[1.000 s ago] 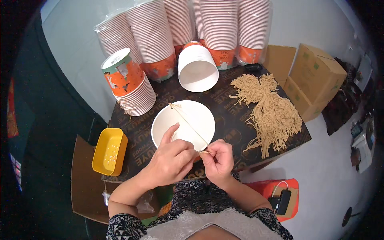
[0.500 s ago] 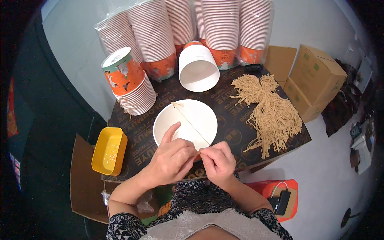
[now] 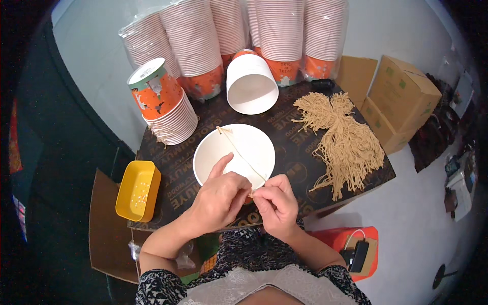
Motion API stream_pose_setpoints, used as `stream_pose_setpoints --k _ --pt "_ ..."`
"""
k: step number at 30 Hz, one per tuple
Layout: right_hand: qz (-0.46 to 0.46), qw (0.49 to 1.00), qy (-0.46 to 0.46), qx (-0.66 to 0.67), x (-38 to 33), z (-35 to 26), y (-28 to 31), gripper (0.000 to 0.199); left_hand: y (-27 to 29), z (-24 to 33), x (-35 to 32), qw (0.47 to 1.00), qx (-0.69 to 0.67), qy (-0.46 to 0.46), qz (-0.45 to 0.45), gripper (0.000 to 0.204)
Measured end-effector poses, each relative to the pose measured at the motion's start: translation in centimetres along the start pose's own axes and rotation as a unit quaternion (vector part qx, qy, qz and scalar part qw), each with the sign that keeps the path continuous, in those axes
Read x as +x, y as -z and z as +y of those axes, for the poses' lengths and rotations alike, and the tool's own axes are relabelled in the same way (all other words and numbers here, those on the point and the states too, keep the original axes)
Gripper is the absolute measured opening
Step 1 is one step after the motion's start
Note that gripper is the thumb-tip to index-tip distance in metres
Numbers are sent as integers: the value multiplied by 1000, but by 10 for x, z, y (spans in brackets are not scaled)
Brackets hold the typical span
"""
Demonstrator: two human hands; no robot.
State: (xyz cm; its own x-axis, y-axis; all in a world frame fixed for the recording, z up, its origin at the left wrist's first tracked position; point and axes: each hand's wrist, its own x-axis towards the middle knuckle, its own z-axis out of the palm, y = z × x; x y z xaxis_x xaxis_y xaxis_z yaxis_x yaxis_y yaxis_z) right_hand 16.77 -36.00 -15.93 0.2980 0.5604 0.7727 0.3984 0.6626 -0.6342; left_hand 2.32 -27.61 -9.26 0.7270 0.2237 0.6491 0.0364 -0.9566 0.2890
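A white-lined paper bucket (image 3: 211,156) stands mouth up on the dark table in front of me. A tan string (image 3: 239,155) runs across its mouth from a knot at the far rim to the near right rim. At that near rim my left hand (image 3: 218,201) pinches the string's end, its index finger raised over the bucket. My right hand (image 3: 277,203) is closed on the same end, fingertips almost meeting the left ones. The knot between my fingers is too small to make out.
A bundle of tan strings (image 3: 351,147) lies at right. A yellow tray (image 3: 124,195) with small white bits sits at left. Stacked orange buckets (image 3: 175,119), an overturned white bucket (image 3: 252,94) and wrapped stacks (image 3: 284,35) line the back. Cardboard boxes (image 3: 401,96) stand beyond.
My fingertips have shifted slightly at the near rim, working the string's end. The string across the mouth has gone from taut to a little slack and curved.
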Motion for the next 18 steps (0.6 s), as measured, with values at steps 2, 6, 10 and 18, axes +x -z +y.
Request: stream_pose_setpoints --k 2,6,10,18 --pt "-4 1000 -5 0 -1 0 0 9 0 -1 -1 1000 -14 -3 -3 29" --pt "7 999 -36 6 -2 -2 -1 7 2 -1 1 999 16 -20 -23 29" --pt "13 999 -45 16 -2 -2 -2 6 6 4 2 999 17 -14 -34 27" --pt "15 998 -56 0 -2 -7 -6 9 2 -2 -3 1000 12 -20 -13 21"
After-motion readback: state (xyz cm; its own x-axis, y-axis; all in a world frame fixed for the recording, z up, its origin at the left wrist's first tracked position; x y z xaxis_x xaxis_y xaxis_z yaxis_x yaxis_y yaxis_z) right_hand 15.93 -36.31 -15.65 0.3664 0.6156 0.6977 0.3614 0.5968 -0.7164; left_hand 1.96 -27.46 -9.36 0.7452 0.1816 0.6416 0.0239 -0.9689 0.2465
